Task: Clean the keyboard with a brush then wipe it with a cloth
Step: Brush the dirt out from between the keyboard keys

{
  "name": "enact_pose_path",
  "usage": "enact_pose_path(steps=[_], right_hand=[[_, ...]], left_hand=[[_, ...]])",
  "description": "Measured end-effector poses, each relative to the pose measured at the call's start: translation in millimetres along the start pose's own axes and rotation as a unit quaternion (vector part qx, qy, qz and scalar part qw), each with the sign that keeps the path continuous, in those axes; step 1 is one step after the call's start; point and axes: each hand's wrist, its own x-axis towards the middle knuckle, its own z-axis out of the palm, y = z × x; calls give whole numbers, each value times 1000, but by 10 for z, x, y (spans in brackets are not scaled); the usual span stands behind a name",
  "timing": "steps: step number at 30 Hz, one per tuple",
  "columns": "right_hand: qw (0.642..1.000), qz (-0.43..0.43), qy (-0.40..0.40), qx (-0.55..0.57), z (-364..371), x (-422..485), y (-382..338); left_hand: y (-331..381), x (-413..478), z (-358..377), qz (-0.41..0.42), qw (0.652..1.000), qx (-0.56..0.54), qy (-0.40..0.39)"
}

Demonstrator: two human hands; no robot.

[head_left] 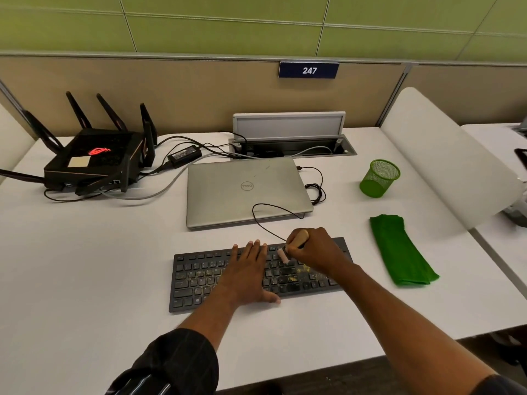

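From the head view, the keyboard [199, 283] lies on the white desk [85, 266] just in front of me, on the near side of the closed laptop [245, 189]. Its long axis runs left to right, with the right end angled a little away from me.

My left hand [248, 275] lies flat on the middle keys, fingers straight and pointing away, grasping nothing; it only pins the board down. My right hand [310, 252] is clenched around the brush [299, 238] over the upper right keys. The wooden handle sticks up and away toward the laptop, and the pale bristle end points down and left onto the keys.

Yellowish crumbs [302, 270] sit between the keys just below the bristles, with more scattered across the left half.

To do this step well, I judge that I should use short, light strokes along the rows, flick the grit toward one edge rather than deeper into the gaps, and move my bracing hand off the patches it covers.

The folded green cloth [402, 252] waits untouched to the right of the keyboard, apart from it. Its long axis runs from far to near, slanting right.
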Motion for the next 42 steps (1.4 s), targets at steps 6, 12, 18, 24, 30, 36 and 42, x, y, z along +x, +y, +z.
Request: enact_pose_path(steps=[6, 12, 18, 24, 30, 36, 42], right_hand=[[1000, 3, -15, -23, 79, -47, 4], [999, 41, -2, -28, 83, -36, -92], [996, 68, 8, -54, 171, -82, -168], [994, 74, 84, 5, 200, -128, -249], [996, 68, 65, 8, 372, -196, -271], [994, 91, 65, 15, 322, -164, -292], [993, 89, 74, 10, 362, -194, -317]], left_hand=[[-78, -35, -5, -2, 1000, -3, -6], [-165, -73, -40, 19, 1000, 0, -11], [-270, -89, -56, 41, 999, 8, -26], [-371, -78, -93, 48, 998, 20, -39], [-414, -142, -89, 50, 998, 19, -43], [-435, -180, -95, 51, 998, 8, -44], [-442, -183, -100, 53, 998, 11, -42]])
